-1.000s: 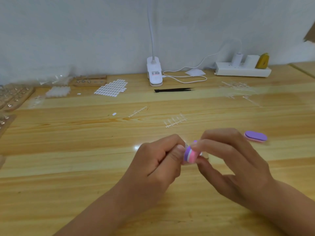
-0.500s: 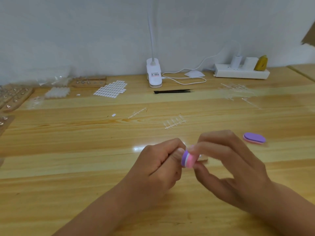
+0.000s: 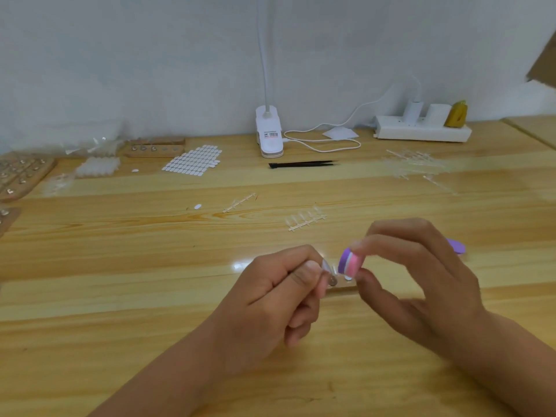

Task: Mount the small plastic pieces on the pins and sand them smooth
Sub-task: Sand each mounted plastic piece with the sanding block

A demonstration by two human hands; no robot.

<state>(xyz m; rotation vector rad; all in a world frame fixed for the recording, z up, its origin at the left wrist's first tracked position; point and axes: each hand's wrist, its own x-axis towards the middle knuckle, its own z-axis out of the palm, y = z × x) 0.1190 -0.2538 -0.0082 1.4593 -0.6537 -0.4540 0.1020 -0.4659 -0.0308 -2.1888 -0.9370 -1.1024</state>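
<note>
**Purple-pink sanding block (image 3: 349, 264) poised, clear plastic piece (image 3: 326, 266) at risk**

Left hand (image 3: 270, 296), fingers curled, pinches the clear plastic piece on what looks like its metal pin (image 3: 332, 280), well nearer us than the lamp clip (image 3: 269, 133), slightly right of it. Right hand (image 3: 421, 281) nips the sanding block between thumb and fingertips (image 3: 359, 245), just beside the piece, a sliver apart. Press too hard and that piece could pop off the pin; so light a hold could let the block twist away.

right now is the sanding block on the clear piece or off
Off: the sanding block in the right hand sits apart from the clear piece.
</note>
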